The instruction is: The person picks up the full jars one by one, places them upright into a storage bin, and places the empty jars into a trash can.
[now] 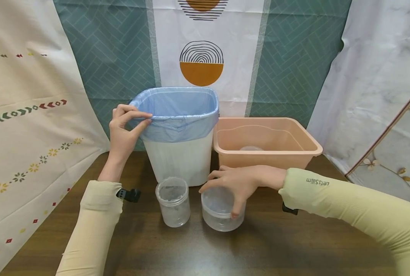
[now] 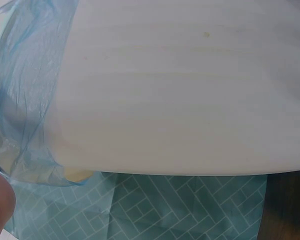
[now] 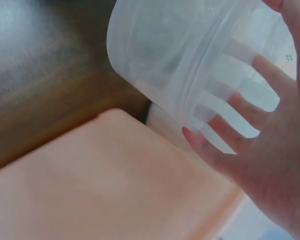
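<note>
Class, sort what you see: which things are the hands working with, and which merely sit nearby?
In hand:
- blue bag on white bin, pinched by left hand
- wide clear jar, gripped by right hand

Lying about:
- narrow clear jar
- pink tub

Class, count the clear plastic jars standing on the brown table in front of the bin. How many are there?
2. One jar stands apart in front of the white bin; the right hand grips the wider jar beside it. Something clear lies in the pink tub, unidentifiable.

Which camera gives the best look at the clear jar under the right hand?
The head view: the whole jar sits on the table with the right hand gripping its rim. The right wrist view shows only its blurred wall close up. The left wrist view misses it.
</note>
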A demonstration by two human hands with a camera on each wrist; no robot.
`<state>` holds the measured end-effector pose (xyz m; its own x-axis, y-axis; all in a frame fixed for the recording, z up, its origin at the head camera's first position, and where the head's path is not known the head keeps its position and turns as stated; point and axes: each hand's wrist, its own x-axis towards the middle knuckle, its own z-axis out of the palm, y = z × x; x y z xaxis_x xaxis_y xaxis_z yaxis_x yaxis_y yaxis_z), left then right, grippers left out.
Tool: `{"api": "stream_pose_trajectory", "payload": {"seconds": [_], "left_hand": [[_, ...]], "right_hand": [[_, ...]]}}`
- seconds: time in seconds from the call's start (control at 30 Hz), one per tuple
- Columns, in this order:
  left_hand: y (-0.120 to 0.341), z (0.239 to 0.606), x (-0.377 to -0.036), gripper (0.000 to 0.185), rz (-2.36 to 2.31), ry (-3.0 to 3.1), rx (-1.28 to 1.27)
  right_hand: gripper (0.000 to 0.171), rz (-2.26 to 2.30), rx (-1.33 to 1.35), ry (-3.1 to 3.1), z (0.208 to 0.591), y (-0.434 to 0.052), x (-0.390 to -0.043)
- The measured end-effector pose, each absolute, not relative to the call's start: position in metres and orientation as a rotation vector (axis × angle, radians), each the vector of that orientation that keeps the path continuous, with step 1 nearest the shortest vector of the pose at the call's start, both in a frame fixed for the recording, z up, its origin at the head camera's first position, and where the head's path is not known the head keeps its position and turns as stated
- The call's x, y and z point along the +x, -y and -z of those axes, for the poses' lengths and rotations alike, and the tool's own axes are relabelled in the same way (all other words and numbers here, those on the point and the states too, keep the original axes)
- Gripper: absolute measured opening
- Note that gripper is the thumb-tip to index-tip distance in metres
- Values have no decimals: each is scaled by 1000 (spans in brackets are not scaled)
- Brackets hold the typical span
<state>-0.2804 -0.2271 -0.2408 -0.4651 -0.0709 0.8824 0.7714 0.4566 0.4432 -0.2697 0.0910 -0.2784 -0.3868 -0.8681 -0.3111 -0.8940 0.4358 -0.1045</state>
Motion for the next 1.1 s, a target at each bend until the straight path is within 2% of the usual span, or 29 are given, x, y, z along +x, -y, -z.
{"api": "stream_pose_trajectory", "payload": {"seconds": [0.23,0.47,0.8,1.1], "left_hand": [[231,246,-289,12,1135,1771,-595],[236,251,-297,13,1120,1772,-582],[228,242,-286,11,1133,1773,-589],[226,242,-285,12,1135,1774,-574]], "right_hand": [[98,-118,-1603,-2393,247,-91,-271],[97,-75,-1558,-2439,208,-90,-264],[94,-85,-1678,-2511,144,-85,-254],[91,4,-1599,-2555,96,-75,-259]]}}
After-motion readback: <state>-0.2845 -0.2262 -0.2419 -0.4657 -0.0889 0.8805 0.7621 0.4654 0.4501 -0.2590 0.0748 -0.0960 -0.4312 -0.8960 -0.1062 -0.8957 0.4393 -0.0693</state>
